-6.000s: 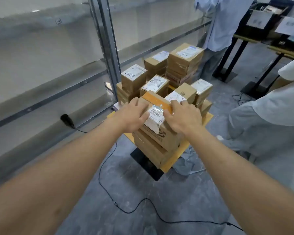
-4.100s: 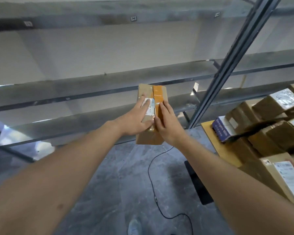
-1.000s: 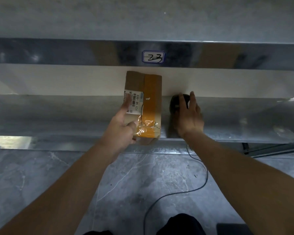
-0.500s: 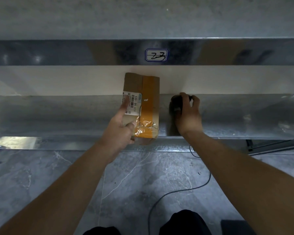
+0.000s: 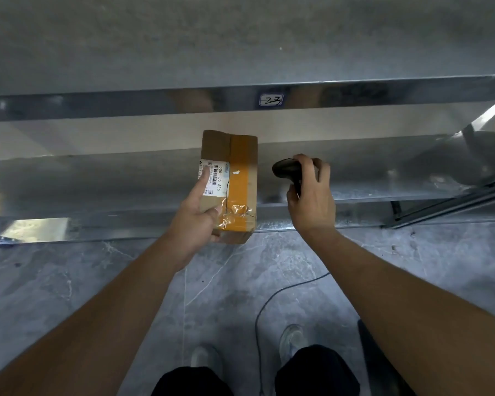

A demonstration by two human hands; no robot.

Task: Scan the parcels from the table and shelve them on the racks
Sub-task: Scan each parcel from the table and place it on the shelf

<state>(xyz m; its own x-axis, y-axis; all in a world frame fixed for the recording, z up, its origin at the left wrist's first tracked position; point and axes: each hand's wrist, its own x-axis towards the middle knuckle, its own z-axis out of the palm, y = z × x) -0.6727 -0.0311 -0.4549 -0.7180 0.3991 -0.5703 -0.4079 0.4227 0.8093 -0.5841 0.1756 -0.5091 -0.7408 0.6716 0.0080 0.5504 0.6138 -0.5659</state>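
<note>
Parcel first: the brown cardboard parcel with orange tape (image 5: 229, 184) sits in the left hand (image 5: 196, 221), thumb curled on its near end and forefinger stretched across the white barcode label (image 5: 211, 178), its far end over the lower steel rack shelf (image 5: 97, 181). Just beside it, the right hand (image 5: 312, 204) wraps the black handheld scanner (image 5: 287, 170), whose thin cable (image 5: 265, 310) trails to the grey floor. To scan well, I judge the forefinger should slide off the bars and the scanner's head turn toward the label. Above, the upper rack beam carries a handwritten white tag (image 5: 271, 99).
</note>
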